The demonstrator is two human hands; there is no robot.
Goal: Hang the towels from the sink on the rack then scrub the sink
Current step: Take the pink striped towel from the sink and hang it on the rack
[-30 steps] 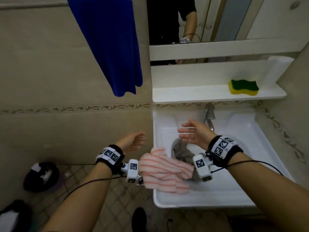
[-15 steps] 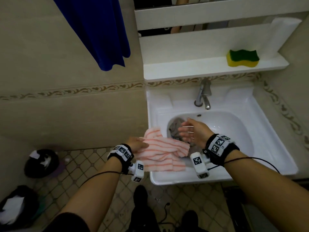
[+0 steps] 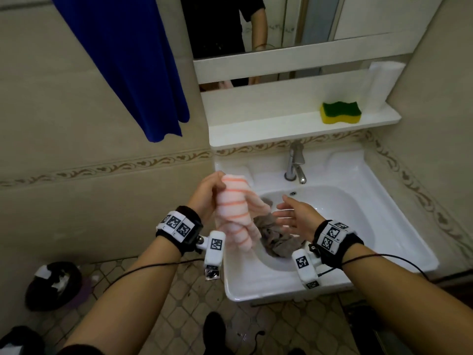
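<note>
The left hand (image 3: pixel 206 192) is gripping the striped towel (image 3: pixel 235 213) above the sink (image 3: pixel 399 242); the right hand (image 3: pixel 294 216) is hovering open. A blue towel (image 3: pixel 133 67) is seemingly hanging already, while a grey towel (image 3: pixel 276 239) and scrubbing are remaining.

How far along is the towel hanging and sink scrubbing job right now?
Done, it seems: a blue towel already hangs at upper left. In hand: the left hand grips the pink striped towel, lifted over the sink rim; the right hand is open beside it. Left: a grey towel lies in the basin, and the sponge sits untouched on the shelf, so scrubbing hasn't begun.
</note>
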